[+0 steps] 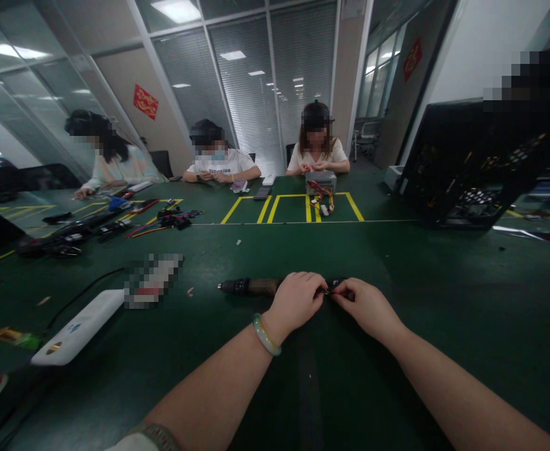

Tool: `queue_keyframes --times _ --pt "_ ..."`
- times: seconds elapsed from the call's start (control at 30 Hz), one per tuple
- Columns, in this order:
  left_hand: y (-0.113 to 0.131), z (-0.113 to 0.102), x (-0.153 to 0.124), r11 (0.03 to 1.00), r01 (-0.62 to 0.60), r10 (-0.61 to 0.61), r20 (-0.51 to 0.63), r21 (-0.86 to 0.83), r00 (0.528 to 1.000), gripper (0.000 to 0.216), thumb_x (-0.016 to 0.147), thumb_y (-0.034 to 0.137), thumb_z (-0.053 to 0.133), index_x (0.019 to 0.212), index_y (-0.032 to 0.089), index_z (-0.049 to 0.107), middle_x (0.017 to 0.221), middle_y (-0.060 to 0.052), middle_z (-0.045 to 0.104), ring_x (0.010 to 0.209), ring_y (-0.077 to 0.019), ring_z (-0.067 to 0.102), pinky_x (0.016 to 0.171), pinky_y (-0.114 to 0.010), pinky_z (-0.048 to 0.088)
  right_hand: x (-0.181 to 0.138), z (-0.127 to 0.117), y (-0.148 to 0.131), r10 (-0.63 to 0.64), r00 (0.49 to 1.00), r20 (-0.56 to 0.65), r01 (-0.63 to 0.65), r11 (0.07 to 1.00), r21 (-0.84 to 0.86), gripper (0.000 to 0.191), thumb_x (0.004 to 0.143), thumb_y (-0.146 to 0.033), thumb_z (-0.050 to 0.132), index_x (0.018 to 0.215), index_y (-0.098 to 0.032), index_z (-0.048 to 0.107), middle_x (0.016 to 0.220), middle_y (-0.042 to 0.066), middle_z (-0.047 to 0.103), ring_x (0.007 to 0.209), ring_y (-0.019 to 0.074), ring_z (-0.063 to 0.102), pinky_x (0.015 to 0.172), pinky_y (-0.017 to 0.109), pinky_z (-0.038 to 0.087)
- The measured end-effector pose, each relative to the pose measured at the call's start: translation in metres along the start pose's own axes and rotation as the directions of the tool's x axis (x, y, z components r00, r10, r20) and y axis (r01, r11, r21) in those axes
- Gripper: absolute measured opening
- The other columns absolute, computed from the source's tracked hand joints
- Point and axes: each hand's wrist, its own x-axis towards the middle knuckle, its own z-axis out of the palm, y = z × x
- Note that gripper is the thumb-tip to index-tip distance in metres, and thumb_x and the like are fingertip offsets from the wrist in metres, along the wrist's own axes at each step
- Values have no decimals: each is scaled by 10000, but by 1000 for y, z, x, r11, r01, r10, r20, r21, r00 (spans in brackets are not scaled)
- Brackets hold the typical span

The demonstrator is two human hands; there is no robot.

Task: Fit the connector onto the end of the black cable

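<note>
Left hand [300, 300] and right hand [362, 307] meet mid-table, fingertips of both pinching a small part [327, 292]; too tiny to identify. Bangle [266, 335] on left wrist. Tool [260, 287], dark with brownish grip, lies just behind left hand, tip to 9 o'clock; left hand blocks its other end.

Out from the hands: white slab [80, 327] between 8 and 9 o'clock, blurred-out packet [155, 279] just past its far end at 9. Green-and-gold item [16, 338] beside the slab, near side. Wires [178, 218] at 10, in a loose pile with black gear. Power supply [321, 183] at 12, coloured leads spilling toward the hands. PC case [448, 163], big and black, between 1 and 2, blocks the view of part of another person there.

Table [275, 247] is dark green, yellow tape boxes on the far half, thin pale seam across. Three people seated along the far side: 10, 11 and 12 o'clock. Behind them, glass wall [242, 81] with blinds, light reflections; red signs at 10 and 1.
</note>
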Motion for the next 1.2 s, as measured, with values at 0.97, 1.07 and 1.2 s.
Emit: queue_keyframes --times 0.97,1.07,1.2 --pt "4 -8 0 1000 -17 17 33 10 999 125 876 197 583 1000 205 600 1032 -19 639 983 -191 589 894 -361 451 3 4 8 6 1000 11 -6 1000 -28 137 854 -299 596 922 -243 702 935 18 657 764 178 608 631 275 454" --pt "3 -8 -1 1000 -13 13 30 4 999 131 861 193 598 991 201 611 1028 -29 644 994 -206 587 899 -369 446 5 7 12 -15 1000 7 15 999 -46 136 854 -315 597 909 -244 699 913 13 653 758 179 606 628 275 447" --pt "3 -8 -1 1000 -17 17 20 -8 1000 139 862 204 596 1000 201 613 1032 -27 644 989 -206 587 900 -371 442 5 8 15 -36 999 -2 35 999 -39 133 858 -311 589 901 -243 695 908 12 654 763 178 606 639 275 444"
